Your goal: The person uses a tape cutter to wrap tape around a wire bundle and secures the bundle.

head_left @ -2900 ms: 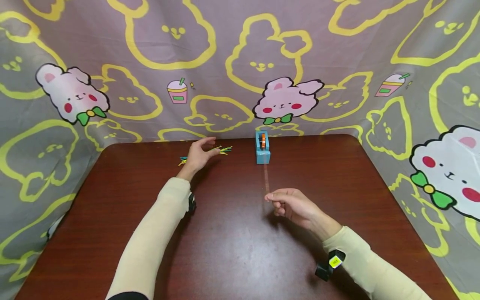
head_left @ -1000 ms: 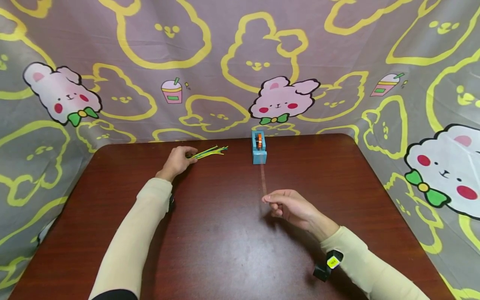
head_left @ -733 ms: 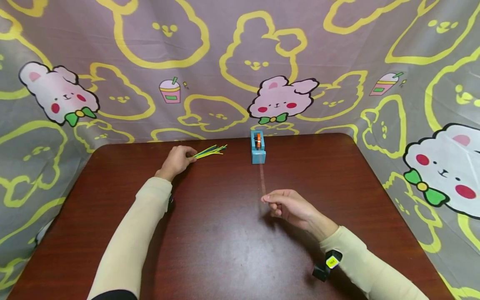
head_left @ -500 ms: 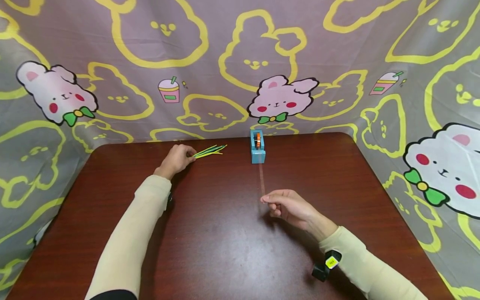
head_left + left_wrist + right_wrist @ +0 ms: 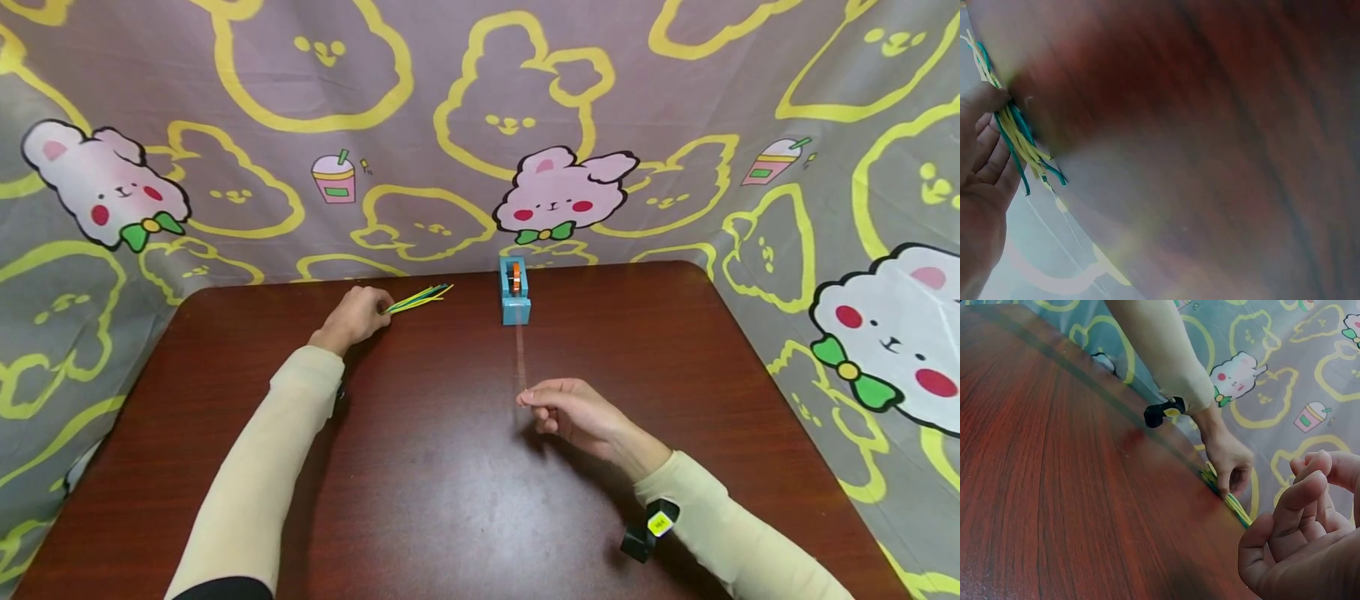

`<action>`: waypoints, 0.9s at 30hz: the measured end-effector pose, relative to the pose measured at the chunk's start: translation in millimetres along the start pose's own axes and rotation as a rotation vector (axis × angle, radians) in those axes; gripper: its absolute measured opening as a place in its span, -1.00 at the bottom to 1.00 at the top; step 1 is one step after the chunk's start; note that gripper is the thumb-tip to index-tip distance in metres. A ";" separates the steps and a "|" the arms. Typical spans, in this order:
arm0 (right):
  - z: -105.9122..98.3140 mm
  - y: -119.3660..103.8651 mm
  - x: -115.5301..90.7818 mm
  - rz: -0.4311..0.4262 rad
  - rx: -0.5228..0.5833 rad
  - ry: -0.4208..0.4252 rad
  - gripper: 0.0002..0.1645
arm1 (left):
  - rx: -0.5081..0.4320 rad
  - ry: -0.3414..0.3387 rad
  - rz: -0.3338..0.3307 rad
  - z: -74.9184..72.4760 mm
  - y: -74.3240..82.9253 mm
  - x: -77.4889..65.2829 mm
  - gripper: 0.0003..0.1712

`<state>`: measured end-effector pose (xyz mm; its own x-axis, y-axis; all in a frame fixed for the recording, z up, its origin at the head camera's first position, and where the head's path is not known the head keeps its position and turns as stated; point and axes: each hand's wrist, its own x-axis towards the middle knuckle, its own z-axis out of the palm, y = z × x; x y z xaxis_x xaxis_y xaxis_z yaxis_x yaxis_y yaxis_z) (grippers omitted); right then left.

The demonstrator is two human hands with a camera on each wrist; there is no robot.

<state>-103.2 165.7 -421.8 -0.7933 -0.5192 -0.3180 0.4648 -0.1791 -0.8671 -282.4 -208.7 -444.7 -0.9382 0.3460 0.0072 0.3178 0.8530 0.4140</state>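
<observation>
At the back left of the table, my left hand (image 5: 355, 317) pinches the near end of a bundle of thin yellow and green twist ties (image 5: 420, 298). The left wrist view has the thumb pressed across the bundle (image 5: 1019, 134) against the fingers, ends sticking out both ways. A blue tape dispenser (image 5: 516, 312) with an orange-cored roll stands at the back middle. From it a strip of clear tape (image 5: 521, 354) stretches toward the front. My right hand (image 5: 577, 414) holds the strip's free end between thumb and forefinger, above the table; the other fingers are curled.
The brown wooden table (image 5: 450, 500) has rounded back corners. A patterned cloth (image 5: 420, 100) hangs behind it and along both sides. The dispenser stands close to the back edge, right of the twist ties.
My left hand has moved left from over the twist ties and taken hold of their left end; more of the bundle now shows. The right hand still holds the tape, hardly moved.
</observation>
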 end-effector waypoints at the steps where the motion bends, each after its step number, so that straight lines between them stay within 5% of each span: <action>1: 0.4 -0.1 -0.3 -0.001 0.000 0.002 -0.80 | -0.004 0.002 -0.004 -0.1 0.6 -0.1 -0.84; 18: -0.6 -4.5 -5.8 -0.014 -0.025 -0.008 -0.80 | 0.029 -0.086 -0.006 -2.8 5.7 -3.1 -0.80; 27: -4.0 -2.9 -5.3 -0.023 -0.004 -0.004 -0.82 | 0.092 -0.065 -0.008 2.2 10.3 1.5 -0.91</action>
<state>-101.9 172.3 -419.2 -0.8019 -0.5187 -0.2965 0.4452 -0.1880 -0.8755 -280.2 -198.5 -442.4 -0.9308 0.3612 -0.0564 0.3244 0.8871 0.3283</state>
